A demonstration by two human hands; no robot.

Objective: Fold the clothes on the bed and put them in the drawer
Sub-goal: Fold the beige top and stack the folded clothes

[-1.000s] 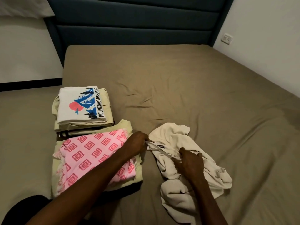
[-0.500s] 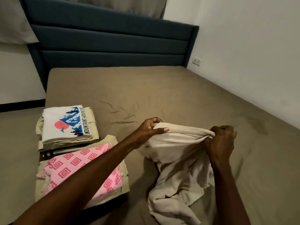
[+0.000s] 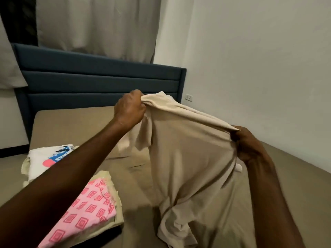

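Note:
A cream garment (image 3: pixel 188 158) hangs in the air above the bed (image 3: pixel 75 127), stretched between both hands. My left hand (image 3: pixel 129 109) grips its upper left edge. My right hand (image 3: pixel 248 145) grips the upper right edge, lower and closer to me. The garment's bottom end lies bunched on the sheet. On the left, a folded white T-shirt with a blue mountain print (image 3: pixel 44 158) tops one stack. A folded pink diamond-patterned cloth (image 3: pixel 86 212) tops a nearer stack. My left forearm hides part of both stacks. No drawer is in view.
A dark blue padded headboard (image 3: pixel 100 81) stands at the bed's far end, with grey curtains (image 3: pixel 96 24) behind it. A white wall with a socket (image 3: pixel 189 97) runs along the bed's right side. The olive sheet stretches out beyond the garment.
Both hands have lifted the cream garment from the bed and pulled it wide apart, higher than half a second ago. My view has tilted up toward the headboard and curtains.

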